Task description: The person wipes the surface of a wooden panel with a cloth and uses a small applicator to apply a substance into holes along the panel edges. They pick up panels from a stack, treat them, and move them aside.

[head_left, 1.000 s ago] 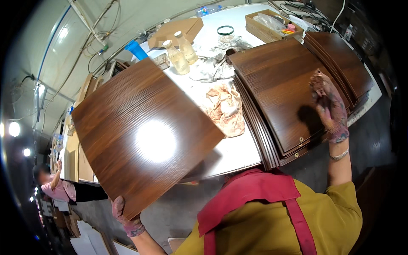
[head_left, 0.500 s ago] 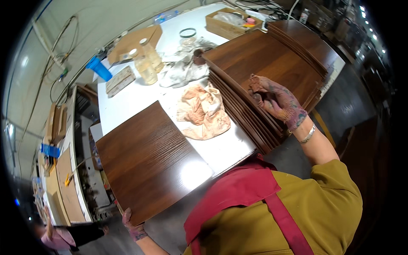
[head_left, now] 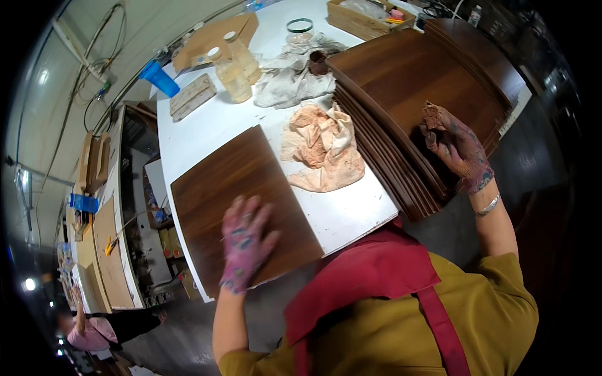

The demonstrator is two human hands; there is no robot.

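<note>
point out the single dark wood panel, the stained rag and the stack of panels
single dark wood panel (head_left: pixel 219 188), head view, bare top face above the left hand
stained rag (head_left: pixel 323 147), head view, middle of the crumpled cloth
stack of panels (head_left: pixel 401 75), head view, top face of the uppermost panel

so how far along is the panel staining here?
Done: one dark panel lies flat on the white table, left hand pressed on it. In hand: right hand holds a stained rag on the panel stack. How many remain untreated, I can't tell.
</note>
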